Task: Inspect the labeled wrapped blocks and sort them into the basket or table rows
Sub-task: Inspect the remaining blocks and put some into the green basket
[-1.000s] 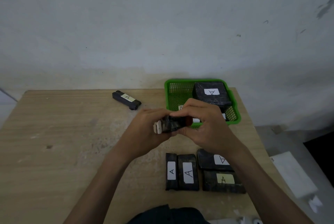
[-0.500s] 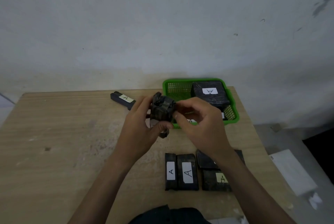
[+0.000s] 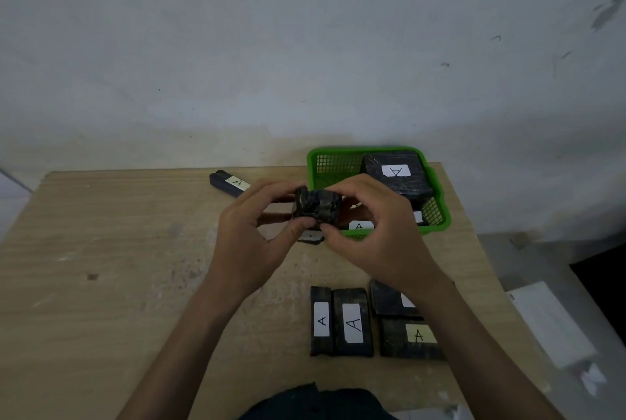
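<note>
Wrapped blocks lie in a row on the bench, closest to the person. There are four, side by side, and each one has an "A" label. The right forearm hides part of one.

Just past the row, both grips are up above the bench with one small wrapped block between them. The left grip has its fingers and thumb curled round the block's left side. The right grip pinches its right side. Both are closed on it. The block looks short and stubby, so I cannot pick out a long side. No label shows on the side we can see. I think the person is looking for it.

Right under the held block, a little dark piece with a white label lies on the bench.

The green basket sits just behind the right grip, closer to it than to the left one. A big block marked "A" rests inside. A drop there looks like a short reach forward. The row means pulling back.

Farthest left, a long block lies alone.
</note>
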A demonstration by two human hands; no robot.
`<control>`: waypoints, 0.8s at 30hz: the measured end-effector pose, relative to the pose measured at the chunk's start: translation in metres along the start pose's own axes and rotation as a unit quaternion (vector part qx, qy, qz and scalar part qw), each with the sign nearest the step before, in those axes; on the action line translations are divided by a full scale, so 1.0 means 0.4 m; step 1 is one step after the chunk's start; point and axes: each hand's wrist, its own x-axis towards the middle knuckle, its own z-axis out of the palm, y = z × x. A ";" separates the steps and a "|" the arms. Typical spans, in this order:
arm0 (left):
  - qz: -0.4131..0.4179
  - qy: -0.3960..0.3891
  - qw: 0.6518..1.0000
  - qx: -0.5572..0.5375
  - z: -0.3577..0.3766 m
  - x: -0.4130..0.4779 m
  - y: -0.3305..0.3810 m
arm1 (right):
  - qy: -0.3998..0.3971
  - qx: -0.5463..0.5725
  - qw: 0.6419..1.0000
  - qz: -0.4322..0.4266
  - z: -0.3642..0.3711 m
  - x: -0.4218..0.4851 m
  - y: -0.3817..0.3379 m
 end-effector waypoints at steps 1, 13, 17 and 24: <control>0.006 -0.002 1.000 -0.002 0.000 -0.001 0.002 | -0.005 -0.001 1.000 -0.005 -0.001 0.002 0.001; 0.054 0.063 0.993 0.080 0.036 -0.006 -0.015 | 0.043 -0.078 0.995 -0.036 0.012 -0.001 0.016; 0.056 0.077 0.992 0.080 0.040 -0.011 -0.022 | 0.019 -0.061 0.997 -0.035 0.003 0.006 0.018; 0.010 0.077 0.997 0.028 0.057 -0.017 -0.016 | 0.014 -0.064 0.997 -0.032 -0.005 0.008 0.025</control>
